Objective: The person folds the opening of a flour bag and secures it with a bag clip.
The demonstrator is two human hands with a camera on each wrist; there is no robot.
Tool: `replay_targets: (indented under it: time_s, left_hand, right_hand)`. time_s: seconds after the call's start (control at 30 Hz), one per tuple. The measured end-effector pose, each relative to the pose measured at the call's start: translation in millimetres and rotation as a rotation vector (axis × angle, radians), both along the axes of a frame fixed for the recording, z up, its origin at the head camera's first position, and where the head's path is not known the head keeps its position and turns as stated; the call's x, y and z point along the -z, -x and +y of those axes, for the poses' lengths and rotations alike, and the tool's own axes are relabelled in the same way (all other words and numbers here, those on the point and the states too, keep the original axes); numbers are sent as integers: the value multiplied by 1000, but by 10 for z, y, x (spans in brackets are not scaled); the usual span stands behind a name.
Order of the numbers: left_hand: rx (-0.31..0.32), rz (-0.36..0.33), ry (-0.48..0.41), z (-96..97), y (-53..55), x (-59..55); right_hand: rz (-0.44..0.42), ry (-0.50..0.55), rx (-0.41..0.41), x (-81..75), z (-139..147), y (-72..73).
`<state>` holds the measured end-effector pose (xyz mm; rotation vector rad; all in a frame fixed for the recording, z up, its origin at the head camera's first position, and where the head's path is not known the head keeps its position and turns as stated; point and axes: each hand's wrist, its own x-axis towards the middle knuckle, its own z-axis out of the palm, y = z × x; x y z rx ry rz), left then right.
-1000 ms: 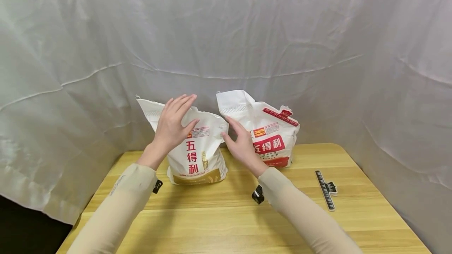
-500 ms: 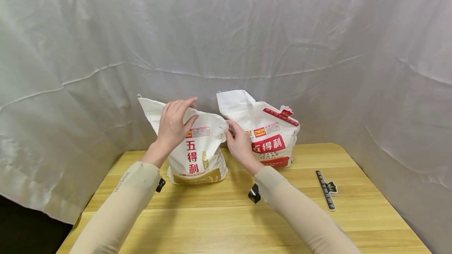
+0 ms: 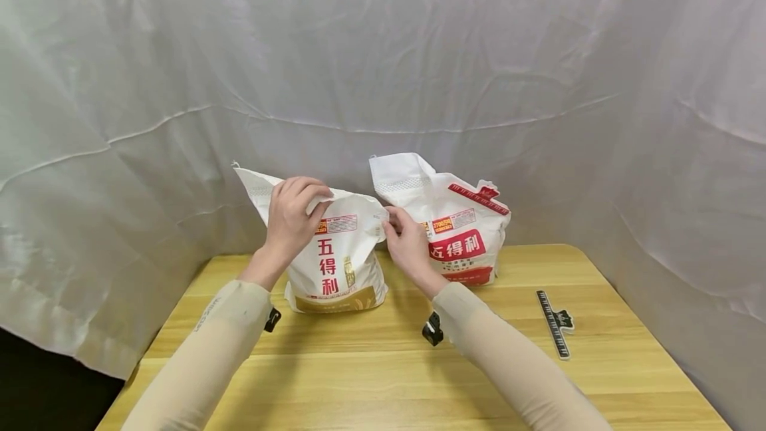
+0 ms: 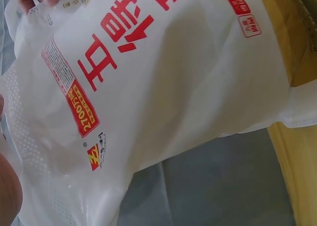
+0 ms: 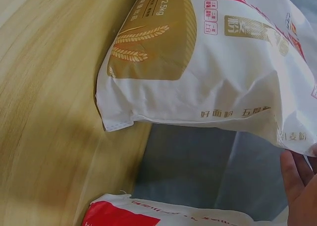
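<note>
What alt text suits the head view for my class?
A person's left hand and right hand hold the top of a gold-bottomed white bag on a wooden table. To its right stands a red-bottomed bag with a red clip; a black clip lies farther right.

Your table (image 3: 359, 378) presents a light wood-grain top. Standing directly on it, you have a gold-banded white bag (image 3: 341, 255) and, beside it, a red-printed white bag (image 3: 457, 241); a black keyboard-patterned clip (image 3: 554, 323) lies apart, toward your right.
</note>
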<state>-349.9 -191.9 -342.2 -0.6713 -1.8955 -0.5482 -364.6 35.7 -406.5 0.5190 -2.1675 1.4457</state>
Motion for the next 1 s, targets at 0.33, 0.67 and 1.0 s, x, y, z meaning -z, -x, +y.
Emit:
replay_targets:
  time_s: [0.33,0.67,1.0]
  left_hand:
    - [11,4,-1,-101,-57,35]
    - [7,-5,76,-249,-128,20]
    - [22,-59,142,-274,-155,8]
  right_hand:
    - [64,-35,10,18,19,-2]
    - [99,-55,22,59,51,17]
    - [216,-140,32,91,12,-20]
